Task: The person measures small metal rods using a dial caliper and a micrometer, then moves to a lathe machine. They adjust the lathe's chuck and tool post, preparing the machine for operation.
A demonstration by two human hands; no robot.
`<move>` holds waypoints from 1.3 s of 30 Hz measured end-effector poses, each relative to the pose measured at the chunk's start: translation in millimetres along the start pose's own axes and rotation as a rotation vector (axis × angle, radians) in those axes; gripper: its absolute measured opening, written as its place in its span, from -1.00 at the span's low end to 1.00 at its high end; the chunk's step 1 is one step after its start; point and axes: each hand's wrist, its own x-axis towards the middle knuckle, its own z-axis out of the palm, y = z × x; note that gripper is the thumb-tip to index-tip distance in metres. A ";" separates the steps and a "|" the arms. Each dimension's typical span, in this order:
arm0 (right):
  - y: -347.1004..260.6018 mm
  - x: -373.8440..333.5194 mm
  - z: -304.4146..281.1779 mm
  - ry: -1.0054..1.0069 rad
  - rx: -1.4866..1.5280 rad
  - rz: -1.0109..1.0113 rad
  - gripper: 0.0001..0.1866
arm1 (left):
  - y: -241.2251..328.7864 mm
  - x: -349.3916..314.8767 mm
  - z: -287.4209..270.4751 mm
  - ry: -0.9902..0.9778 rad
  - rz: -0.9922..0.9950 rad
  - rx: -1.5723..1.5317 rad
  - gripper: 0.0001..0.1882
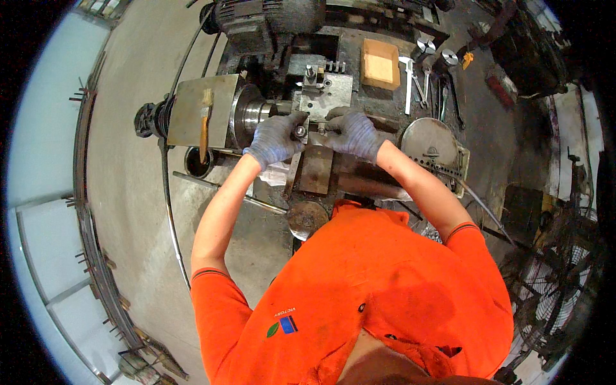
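Both my hands wear grey-blue work gloves and meet over the metal cross slide (327,99) of a small lathe. My left hand (277,138) is closed at the slide's left side, beside a small metal block with a round bolt head (299,131). Opposite it, my right hand (356,135) has its fingers curled in at the block's right side, near another small bolt (321,128). What the fingertips grip is hidden by the gloves. Just left of my left hand is the lathe's round steel chuck (244,115). A tool post (310,76) stands on the slide beyond my hands.
On the headstock cover (183,109) lies a wooden-handled brush (205,128). Farther right are a yellow-brown box (395,51), a caliper (409,86), several wrenches (426,83) and a round plate (427,140). A motor (269,16) sits at the back; a fan (564,289) stands lower right.
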 end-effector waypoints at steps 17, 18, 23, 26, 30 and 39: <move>-11.6 -1.2 -10.1 -0.055 -0.122 -0.004 -0.59 | 0.8 -13.7 -1.9 0.007 -0.028 0.013 -0.30; -15.6 -5.0 -13.1 0.029 -0.100 -0.051 -0.63 | 1.4 -21.2 -0.7 0.001 -0.094 -0.003 -0.29; -26.4 -40.6 -49.1 0.202 -0.069 -0.051 -0.75 | 1.3 -91.5 16.7 0.283 -0.201 -0.343 -0.36; -28.2 -86.9 -78.3 0.266 0.173 0.218 -0.74 | -12.8 -149.6 39.3 0.330 -0.467 -0.635 -0.48; 7.4 -169.9 -96.9 0.424 0.018 0.476 -0.85 | -42.1 -204.4 82.0 0.628 -0.699 -0.915 -0.62; -19.9 -140.1 -88.2 0.296 0.033 0.454 -0.82 | 5.7 -111.5 48.7 0.517 -0.438 -0.561 -0.51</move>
